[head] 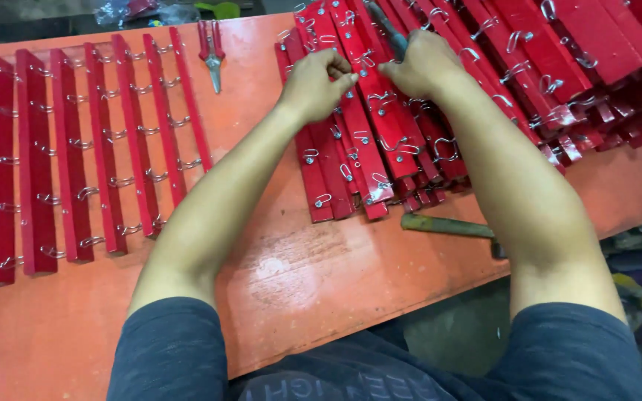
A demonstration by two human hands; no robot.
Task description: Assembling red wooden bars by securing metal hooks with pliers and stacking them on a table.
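Note:
My left hand (317, 83) and my right hand (419, 65) meet over a pile of red wooden slats (369, 126) fitted with small metal hooks. The left fingers pinch at a hook on one slat. The right hand is closed around a dark-handled tool (386, 28) whose handle sticks up behind the fingers; its tip is hidden by the hand. Both forearms reach in from the bottom of the view.
A row of red slats joined by wire links (83, 148) lies on the left of the orange table (313, 282). Red-handled pliers (212, 52) lie at the back. A hammer (451, 227) rests near the table's front edge. More stacked slats (588, 67) fill the right.

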